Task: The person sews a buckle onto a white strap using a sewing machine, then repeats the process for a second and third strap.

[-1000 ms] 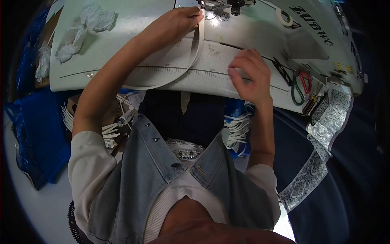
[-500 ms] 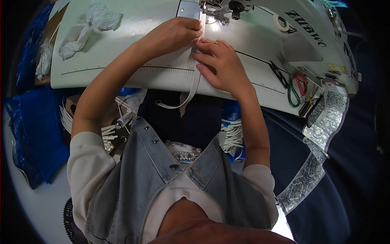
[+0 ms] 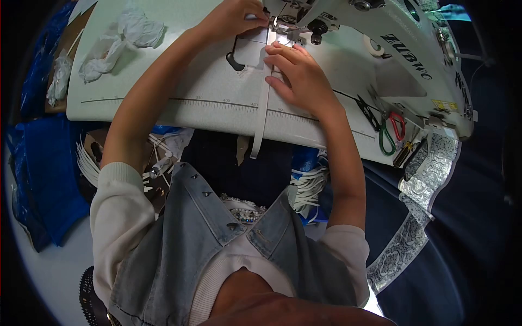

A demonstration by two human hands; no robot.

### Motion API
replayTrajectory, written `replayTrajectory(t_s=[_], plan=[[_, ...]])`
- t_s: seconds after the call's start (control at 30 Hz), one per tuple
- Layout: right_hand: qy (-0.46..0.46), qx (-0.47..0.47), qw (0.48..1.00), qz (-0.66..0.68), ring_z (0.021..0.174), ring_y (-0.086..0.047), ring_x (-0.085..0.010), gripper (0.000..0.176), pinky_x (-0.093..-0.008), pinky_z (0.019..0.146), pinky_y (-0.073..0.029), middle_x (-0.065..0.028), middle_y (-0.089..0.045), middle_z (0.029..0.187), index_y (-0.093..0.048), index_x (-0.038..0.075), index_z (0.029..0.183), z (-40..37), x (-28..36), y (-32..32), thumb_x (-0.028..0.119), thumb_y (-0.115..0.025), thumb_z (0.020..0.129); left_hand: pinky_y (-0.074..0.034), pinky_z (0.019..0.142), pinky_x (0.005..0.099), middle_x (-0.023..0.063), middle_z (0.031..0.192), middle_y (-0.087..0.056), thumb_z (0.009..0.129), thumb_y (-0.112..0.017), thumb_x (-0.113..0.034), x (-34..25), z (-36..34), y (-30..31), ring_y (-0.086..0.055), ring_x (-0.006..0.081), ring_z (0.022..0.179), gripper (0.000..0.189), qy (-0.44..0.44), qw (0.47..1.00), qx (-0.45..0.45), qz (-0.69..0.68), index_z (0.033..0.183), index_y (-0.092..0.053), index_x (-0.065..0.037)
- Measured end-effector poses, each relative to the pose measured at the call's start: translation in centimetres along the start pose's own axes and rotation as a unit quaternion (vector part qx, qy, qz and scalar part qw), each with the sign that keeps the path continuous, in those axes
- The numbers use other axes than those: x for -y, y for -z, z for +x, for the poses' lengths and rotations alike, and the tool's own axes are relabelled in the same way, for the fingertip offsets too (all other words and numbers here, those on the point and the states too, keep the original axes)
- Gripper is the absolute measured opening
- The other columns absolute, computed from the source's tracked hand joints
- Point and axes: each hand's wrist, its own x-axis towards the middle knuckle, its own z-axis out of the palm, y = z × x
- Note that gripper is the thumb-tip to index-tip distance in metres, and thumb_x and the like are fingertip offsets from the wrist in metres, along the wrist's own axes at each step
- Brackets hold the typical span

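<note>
A narrow white strap [image 3: 262, 117] runs from the needle area of the sewing machine [image 3: 405, 41] across the bed and over its front edge, its near end hanging down. My right hand [image 3: 299, 76] lies over the strap, fingers stretched out and fingertips touching it just in front of the presser foot [image 3: 283, 30]. Beyond it to the left, my left hand [image 3: 239, 19] is closed, thumb and fingers pinched together beside the needle area. What sits between them is hidden. A black curved piece [image 3: 234, 62] lies on the bed below my left hand.
Scissors with red and green handles [image 3: 387, 133] and black snips [image 3: 370, 111] lie at the right. A white tape roll [image 3: 374, 48] is by the machine arm. Crumpled white plastic [image 3: 138, 27] lies at the left. White strips [image 3: 310, 190] hang below the table; patterned silver ribbon [image 3: 402, 247] trails right.
My left hand has moved away from me, up to the needle area, uncovering the black curved piece. My right hand shifted slightly. The strap's near end, curled left before, now hangs straighter.
</note>
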Motion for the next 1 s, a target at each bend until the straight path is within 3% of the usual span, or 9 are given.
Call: replayTrajectory(t_s=[0.3, 0.5, 0.6, 0.63, 0.7, 0.77, 0.83, 1.0], plan=[[0.019, -0.031, 0.999, 0.013, 0.112, -0.055, -0.0269, 0.018, -0.0429, 0.096, -0.041, -0.0072, -0.061, 0.110, -0.066, 0.008, 0.093, 0.2, 0.1, -0.8, 0.010, -0.066, 0.075, -0.050, 0.071, 0.0312, 0.0147, 0.100, -0.065, 0.080, -0.065, -0.009, 5.7, 7.4, -3.6, -0.064, 0.0234, 0.084, 0.021, 0.212, 0.976, -0.048, 0.013, 0.098, -0.060, -0.001], [0.021, -0.044, 0.998, 0.045, 0.109, -0.055, -0.0289, 0.019, -0.0441, 0.094, -0.042, -0.0089, -0.062, 0.106, -0.066, 0.007, 0.093, 0.1, 0.3, -0.9, 0.006, -0.065, 0.074, -0.049, 0.069, 0.0299, 0.0163, 0.100, -0.064, 0.080, -0.064, -0.008, 8.3, 10.3, -4.3, -0.064, 0.0215, 0.083, 0.023, 0.297, 0.932, -0.152, -0.143, 0.099, -0.055, -0.001], [0.023, -0.026, 0.998, 0.044, 0.112, -0.053, -0.0304, 0.020, -0.0449, 0.096, -0.041, -0.0106, -0.060, 0.109, -0.066, 0.005, 0.094, 0.2, 0.7, -0.3, 0.006, -0.065, 0.074, -0.049, 0.069, 0.0293, 0.0171, 0.100, -0.064, 0.080, -0.064, -0.008, 6.5, 8.3, -1.8, -0.063, 0.0206, 0.082, 0.024, 0.261, 0.831, -0.249, -0.422, 0.100, -0.053, 0.000], [0.025, -0.014, 0.999, 0.031, 0.113, -0.053, -0.0313, 0.022, -0.0438, 0.096, -0.041, -0.0112, -0.060, 0.111, -0.066, 0.005, 0.096, 0.4, 1.0, 0.1, 0.007, -0.066, 0.074, -0.051, 0.072, 0.0312, 0.0175, 0.102, -0.063, 0.084, -0.060, -0.007, 2.4, 6.5, 0.1, -0.064, 0.0209, 0.087, 0.028, 0.265, 0.782, -0.252, -0.505, 0.108, -0.049, 0.000], [0.024, 0.011, 0.999, 0.028, 0.114, -0.052, -0.0324, 0.023, -0.0422, 0.095, -0.042, -0.0118, -0.059, 0.112, -0.065, 0.005, 0.097, 0.5, 1.2, 0.7, 0.008, -0.066, 0.074, -0.053, 0.081, 0.0342, 0.0192, 0.106, -0.062, 0.089, -0.054, -0.006, -0.3, 4.7, 2.4, -0.063, 0.0244, 0.095, 0.028, 0.202, 0.740, -0.303, -0.565, 0.115, -0.045, 0.003], [0.035, 0.024, 0.999, 0.012, 0.113, -0.053, -0.0321, 0.022, -0.0410, 0.094, -0.044, -0.0112, -0.060, 0.112, -0.065, 0.006, 0.097, 1.2, 2.1, 1.9, 0.011, -0.066, 0.076, -0.052, 0.090, 0.0338, 0.0199, 0.109, -0.061, 0.092, -0.049, -0.005, -1.1, 3.1, 4.3, -0.062, 0.0244, 0.102, 0.030, 0.188, 0.746, -0.300, -0.564, 0.118, -0.043, 0.007], [0.005, 0.113, 0.993, -0.038, 0.109, -0.055, -0.0300, 0.021, -0.0399, 0.091, -0.045, -0.0097, -0.061, 0.108, -0.065, 0.006, 0.096, 2.2, 2.8, 2.9, 0.014, -0.065, 0.077, -0.052, 0.089, 0.0337, 0.0199, 0.109, -0.061, 0.093, -0.049, -0.007, -1.9, 1.8, 5.2, -0.062, 0.0243, 0.101, 0.033, 0.188, 0.747, -0.309, -0.558, 0.122, -0.042, 0.008], [-0.021, 0.157, 0.986, -0.054, 0.091, -0.058, -0.0241, 0.014, -0.0365, 0.079, -0.047, -0.0051, -0.061, 0.100, -0.064, 0.008, 0.088, 3.4, 2.6, 3.0, 0.016, -0.065, 0.077, -0.051, 0.089, 0.0341, 0.0198, 0.108, -0.062, 0.094, -0.047, -0.008, -4.8, -0.2, 6.5, -0.062, 0.0243, 0.101, 0.030, 0.151, 0.755, -0.286, -0.571, 0.121, -0.044, 0.004]])
